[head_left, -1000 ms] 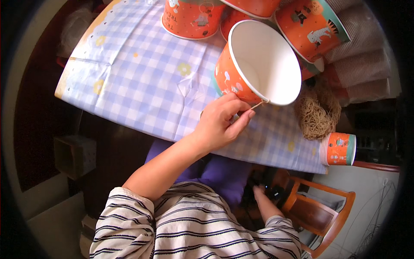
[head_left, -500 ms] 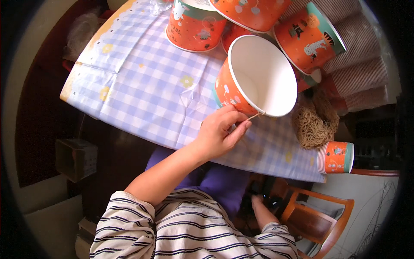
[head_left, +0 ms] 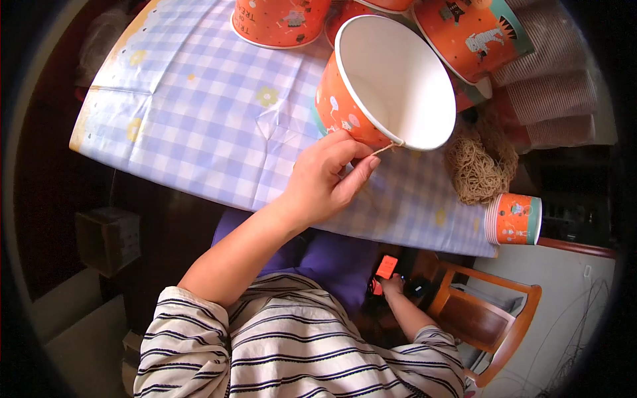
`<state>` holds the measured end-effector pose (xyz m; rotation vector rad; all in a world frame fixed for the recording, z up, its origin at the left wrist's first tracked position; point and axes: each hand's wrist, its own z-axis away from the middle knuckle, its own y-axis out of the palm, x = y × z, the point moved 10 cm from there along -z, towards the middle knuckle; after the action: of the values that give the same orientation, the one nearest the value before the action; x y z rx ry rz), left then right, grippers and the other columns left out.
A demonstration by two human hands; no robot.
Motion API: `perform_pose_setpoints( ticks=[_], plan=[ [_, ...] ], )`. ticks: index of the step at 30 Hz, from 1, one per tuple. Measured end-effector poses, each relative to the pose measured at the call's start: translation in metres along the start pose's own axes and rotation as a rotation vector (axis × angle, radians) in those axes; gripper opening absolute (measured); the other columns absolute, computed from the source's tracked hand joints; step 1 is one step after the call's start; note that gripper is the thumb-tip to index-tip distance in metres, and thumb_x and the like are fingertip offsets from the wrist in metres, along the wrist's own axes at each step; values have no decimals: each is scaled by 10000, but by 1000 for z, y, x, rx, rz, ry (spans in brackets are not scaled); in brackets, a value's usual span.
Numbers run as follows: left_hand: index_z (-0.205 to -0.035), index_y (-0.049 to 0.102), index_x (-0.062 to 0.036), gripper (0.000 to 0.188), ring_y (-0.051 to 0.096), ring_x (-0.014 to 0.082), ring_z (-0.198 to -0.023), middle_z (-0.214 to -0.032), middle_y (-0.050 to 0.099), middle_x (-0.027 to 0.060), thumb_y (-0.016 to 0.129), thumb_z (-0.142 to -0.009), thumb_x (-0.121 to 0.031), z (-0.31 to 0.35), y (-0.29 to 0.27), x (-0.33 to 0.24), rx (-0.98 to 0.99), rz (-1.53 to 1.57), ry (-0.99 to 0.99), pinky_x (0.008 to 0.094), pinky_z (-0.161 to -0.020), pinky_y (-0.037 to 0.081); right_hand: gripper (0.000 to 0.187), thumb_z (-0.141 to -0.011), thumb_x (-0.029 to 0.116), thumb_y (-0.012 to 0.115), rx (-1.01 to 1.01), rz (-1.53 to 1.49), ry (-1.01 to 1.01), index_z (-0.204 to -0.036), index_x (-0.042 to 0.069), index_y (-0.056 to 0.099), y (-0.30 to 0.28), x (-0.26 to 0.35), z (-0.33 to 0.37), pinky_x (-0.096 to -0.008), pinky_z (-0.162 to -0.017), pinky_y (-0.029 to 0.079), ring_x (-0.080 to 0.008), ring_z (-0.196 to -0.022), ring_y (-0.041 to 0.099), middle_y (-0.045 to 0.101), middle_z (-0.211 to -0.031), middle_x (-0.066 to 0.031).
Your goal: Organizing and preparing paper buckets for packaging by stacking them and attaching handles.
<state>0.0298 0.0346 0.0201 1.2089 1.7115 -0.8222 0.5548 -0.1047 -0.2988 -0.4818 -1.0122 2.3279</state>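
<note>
My left hand (head_left: pixel 335 166) pinches the loose end of a thin tan twine (head_left: pixel 385 148) between thumb and fingers. The twine is tied at the rim of a large orange paper bucket (head_left: pixel 350 99), which lies tilted with its white inside facing me. The backs of my left fingers rest by the bucket's side. Below the table, at the lower right, my right hand (head_left: pixel 394 286) is beside a glowing orange-red rectangular object (head_left: pixel 387 266). Its fingers overlap the object's lower part, and whether they grip it is unclear.
A blue-checked tablecloth (head_left: pixel 206 126) covers the table. More orange buckets (head_left: pixel 282 23) stand at the back. A tangle of tan twine (head_left: pixel 479 169) and a small stack of orange cups (head_left: pixel 516 219) lie at the right edge. A wooden chair (head_left: pixel 474 318) stands lower right.
The view has shifted, so the table things sit higher in the picture. My left hand keeps its pinch on the twine. The orange-red object has come into sight at my right hand.
</note>
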Motion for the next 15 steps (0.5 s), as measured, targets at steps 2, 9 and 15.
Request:
perform_pose_setpoints(
  ticks=[2, 9, 15],
  plan=[
    [-831, 627, -23, 84, 523, 175, -558, -727, 540, 70, 667, -818, -96, -1, 3, 0, -2, 31, 6, 279, -500, 417, 649, -648, 313, 799, -167, 1, -56, -1186, 34, 568, -12, -20, -15, -412, -912, 461, -329, -1117, 535, 530, -1273, -179],
    [-831, 629, -21, 88, 521, 171, -550, -719, 543, 66, 670, -815, -97, -2, -1, -4, -7, -16, 29, 275, -496, 418, 217, -666, 139, 743, 172, -141, -248, -767, -25, 643, -21, 47, 50, -327, -608, 497, -191, -624, 605, 643, -712, -98],
    [-828, 632, -24, 89, 523, 173, -547, -716, 548, 67, 673, -811, -101, -2, -1, -5, -12, -29, 39, 278, -494, 420, 315, -690, 226, 720, 591, 431, -282, -838, -47, 665, 18, 67, 103, -341, -622, 496, -224, -700, 622, 655, -737, -126]
  ],
)
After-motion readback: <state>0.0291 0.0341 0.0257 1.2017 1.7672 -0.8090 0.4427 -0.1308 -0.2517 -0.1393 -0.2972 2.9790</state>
